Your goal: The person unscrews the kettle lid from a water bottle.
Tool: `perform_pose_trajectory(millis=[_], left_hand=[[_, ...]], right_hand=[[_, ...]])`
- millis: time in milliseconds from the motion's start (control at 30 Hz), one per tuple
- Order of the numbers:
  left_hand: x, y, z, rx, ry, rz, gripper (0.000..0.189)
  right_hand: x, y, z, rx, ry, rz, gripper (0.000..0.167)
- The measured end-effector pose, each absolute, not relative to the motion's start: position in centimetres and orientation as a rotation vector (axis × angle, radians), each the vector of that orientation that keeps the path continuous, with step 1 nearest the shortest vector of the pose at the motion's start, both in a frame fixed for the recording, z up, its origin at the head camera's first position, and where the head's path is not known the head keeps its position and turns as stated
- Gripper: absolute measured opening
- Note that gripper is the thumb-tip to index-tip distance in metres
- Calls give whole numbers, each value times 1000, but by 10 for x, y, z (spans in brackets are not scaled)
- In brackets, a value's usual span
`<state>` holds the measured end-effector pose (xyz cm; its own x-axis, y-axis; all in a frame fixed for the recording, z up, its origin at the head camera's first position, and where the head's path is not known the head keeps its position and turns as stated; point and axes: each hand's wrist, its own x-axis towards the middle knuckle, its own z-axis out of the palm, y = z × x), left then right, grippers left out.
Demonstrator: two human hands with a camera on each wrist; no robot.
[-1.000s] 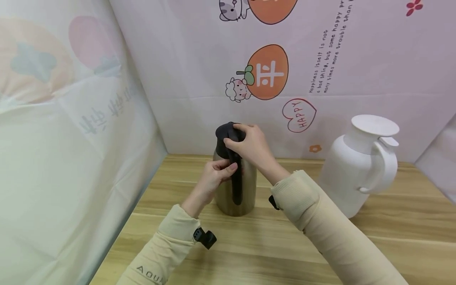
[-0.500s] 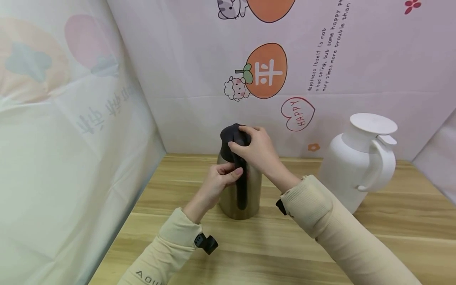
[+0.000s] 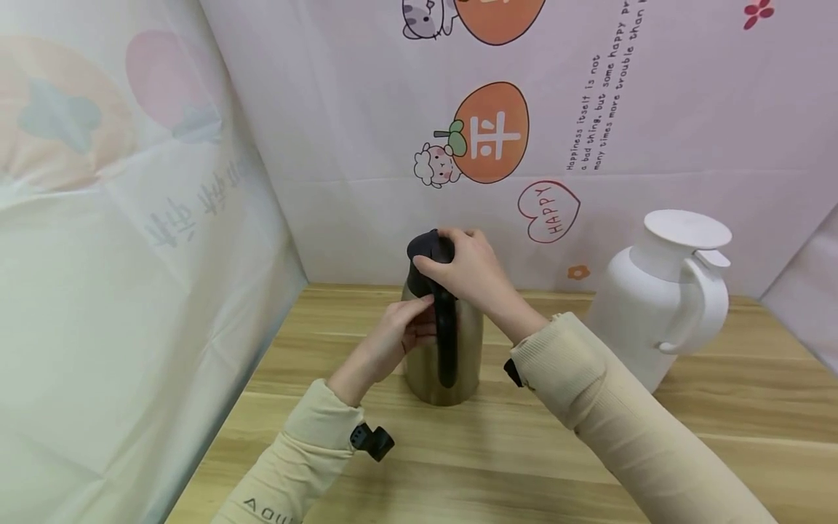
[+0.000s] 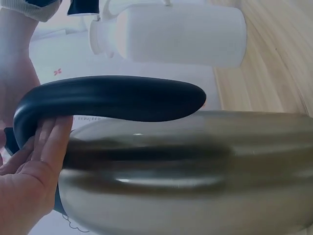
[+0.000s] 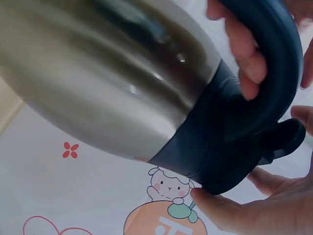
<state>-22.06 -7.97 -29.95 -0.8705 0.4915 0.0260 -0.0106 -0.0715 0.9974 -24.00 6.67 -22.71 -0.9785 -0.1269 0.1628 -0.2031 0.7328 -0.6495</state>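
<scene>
A steel jug stands upright on the table, towards its back edge and nearer the back left corner than the right one. The right hand has its grip on the black lid, thumb and fingers spread round it. The left hand has a loose grip, its nearly straight fingers lying between the black handle and the jug's side. A white jug stands towards the table's back right corner.
</scene>
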Motion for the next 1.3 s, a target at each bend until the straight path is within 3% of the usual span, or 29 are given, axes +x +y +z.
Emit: perform_pose_trajectory(millis=[367,1300], left_hand=[[-220,-80,-298,557,2081,1767,44],[-228,-72,-298,564,2193,1764,36]], right_hand=[[-249,60,-225,301,-2900,981,64],[-266,79,-223,552,-2939,1038,71]])
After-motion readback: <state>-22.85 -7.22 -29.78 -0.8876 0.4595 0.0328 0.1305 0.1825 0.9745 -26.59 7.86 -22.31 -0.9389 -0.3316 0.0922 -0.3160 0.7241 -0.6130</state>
